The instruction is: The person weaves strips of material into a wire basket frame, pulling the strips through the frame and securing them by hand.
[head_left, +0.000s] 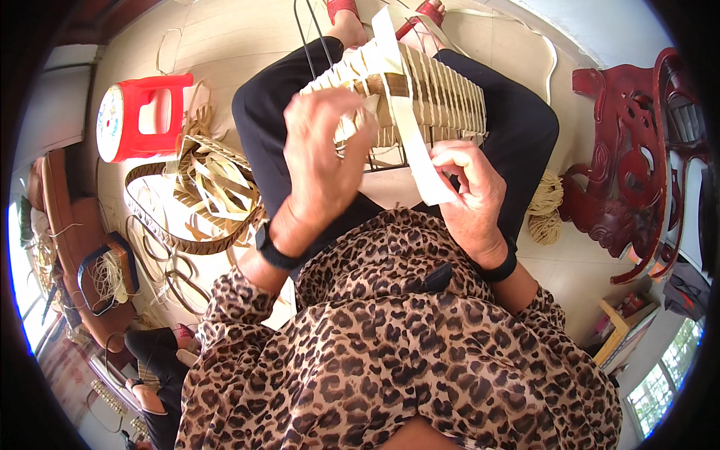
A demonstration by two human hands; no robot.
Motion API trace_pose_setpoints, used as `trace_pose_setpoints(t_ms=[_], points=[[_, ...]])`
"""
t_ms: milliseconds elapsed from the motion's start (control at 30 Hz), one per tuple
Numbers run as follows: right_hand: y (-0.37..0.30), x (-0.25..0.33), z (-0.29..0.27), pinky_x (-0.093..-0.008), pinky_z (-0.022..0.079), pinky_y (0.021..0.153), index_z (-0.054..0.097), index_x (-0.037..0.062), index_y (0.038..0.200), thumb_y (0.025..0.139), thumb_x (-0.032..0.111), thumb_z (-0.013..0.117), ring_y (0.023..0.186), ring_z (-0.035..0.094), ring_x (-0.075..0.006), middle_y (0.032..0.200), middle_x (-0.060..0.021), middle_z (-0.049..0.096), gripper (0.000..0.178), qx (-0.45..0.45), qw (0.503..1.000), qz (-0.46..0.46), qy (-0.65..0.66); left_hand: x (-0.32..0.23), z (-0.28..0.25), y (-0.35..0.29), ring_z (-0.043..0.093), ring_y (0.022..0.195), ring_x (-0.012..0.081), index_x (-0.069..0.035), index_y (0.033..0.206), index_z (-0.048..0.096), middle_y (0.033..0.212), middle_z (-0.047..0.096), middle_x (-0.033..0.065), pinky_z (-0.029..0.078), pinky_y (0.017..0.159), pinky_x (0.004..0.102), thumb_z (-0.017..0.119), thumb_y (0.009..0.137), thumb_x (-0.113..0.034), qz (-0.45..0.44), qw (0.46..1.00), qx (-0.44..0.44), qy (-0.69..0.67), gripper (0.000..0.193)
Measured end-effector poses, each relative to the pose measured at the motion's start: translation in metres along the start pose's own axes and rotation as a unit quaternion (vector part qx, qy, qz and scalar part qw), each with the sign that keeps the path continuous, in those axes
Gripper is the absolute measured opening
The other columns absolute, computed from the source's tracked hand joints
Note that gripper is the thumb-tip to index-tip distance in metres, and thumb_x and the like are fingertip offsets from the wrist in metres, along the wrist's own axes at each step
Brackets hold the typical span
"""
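A woven basket frame rests between my knees, its dark wire ribs wrapped in cream strips with a brown band running through. Across it lies a wide, flat cream strip, reaching from the basket's far side toward me. The near end of that strip is pinched between the thumb and fingers of my right hand. At the basket's left end is my left hand, raised and smeared by motion. Whether its fingers hold anything cannot be made out.
To the left a red plastic stool lies on its side near a round basket full of loose strips. On the right are a coil of cord and carved dark-red furniture. Another person sits at lower left.
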State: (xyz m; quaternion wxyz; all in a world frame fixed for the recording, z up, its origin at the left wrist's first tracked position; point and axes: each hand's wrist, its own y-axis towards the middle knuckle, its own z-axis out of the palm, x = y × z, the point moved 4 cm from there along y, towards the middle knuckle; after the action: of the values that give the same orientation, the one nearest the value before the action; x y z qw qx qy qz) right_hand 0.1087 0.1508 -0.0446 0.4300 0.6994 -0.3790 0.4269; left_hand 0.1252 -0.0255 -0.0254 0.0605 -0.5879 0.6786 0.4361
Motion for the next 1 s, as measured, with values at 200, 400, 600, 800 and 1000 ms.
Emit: trace_pose_setpoints(t_ms=[200,400,600,800,1000], points=[[0.008,0.015,0.004,-0.026,0.051,0.064,0.058,0.0004,0.087,0.07,-0.003,0.07,0.075,0.063,-0.0188,0.089,-0.0101,0.062,0.022,0.023,0.996,-0.071,-0.05,-0.035,0.002,-0.023,0.056,0.078,0.0269,-0.002,0.087,0.057,0.085,0.056,0.0102,0.046,0.066,0.0342,0.067,0.064,0.005,0.065,0.992,0.022,-0.107,0.025],[0.007,0.013,0.006,-0.0268,0.051,0.063,0.059,0.0007,0.088,0.069,-0.002,0.071,0.075,0.064,-0.021,0.089,-0.0104,0.063,0.023,0.002,0.997,-0.072,-0.037,-0.038,0.004,-0.031,0.058,0.082,0.0254,-0.001,0.092,0.055,0.088,0.06,0.0119,0.047,0.07,0.0316,0.069,0.068,0.004,0.018,0.991,0.007,-0.13,0.028],[0.006,0.014,0.007,-0.027,0.051,0.063,0.058,0.0022,0.092,0.068,-0.002,0.072,0.075,0.064,-0.0208,0.088,-0.0092,0.064,0.029,0.001,0.996,-0.08,-0.026,-0.041,0.001,-0.03,0.059,0.083,0.0257,0.0,0.092,0.054,0.089,0.061,0.0131,0.047,0.07,0.0318,0.07,0.071,0.002,0.017,0.989,-0.019,-0.146,0.027],[0.007,0.016,0.005,-0.0265,0.051,0.061,0.055,0.0028,0.093,0.067,-0.001,0.073,0.074,0.064,-0.0201,0.087,-0.0094,0.063,0.032,-0.008,0.994,-0.103,-0.029,-0.043,-0.001,-0.026,0.058,0.075,0.0251,-0.002,0.087,0.056,0.082,0.059,0.01,0.046,0.065,0.0319,0.074,0.063,0.001,0.02,0.987,-0.046,-0.151,0.03],[0.006,0.019,0.006,-0.0264,0.051,0.06,0.053,0.003,0.092,0.067,-0.002,0.073,0.073,0.064,-0.0196,0.086,-0.0094,0.063,0.032,-0.021,0.993,-0.111,-0.019,-0.041,0.0,-0.026,0.057,0.072,0.0233,-0.002,0.089,0.059,0.08,0.059,0.0096,0.046,0.062,0.0302,0.074,0.064,0.0,0.013,0.988,-0.04,-0.147,0.029]])
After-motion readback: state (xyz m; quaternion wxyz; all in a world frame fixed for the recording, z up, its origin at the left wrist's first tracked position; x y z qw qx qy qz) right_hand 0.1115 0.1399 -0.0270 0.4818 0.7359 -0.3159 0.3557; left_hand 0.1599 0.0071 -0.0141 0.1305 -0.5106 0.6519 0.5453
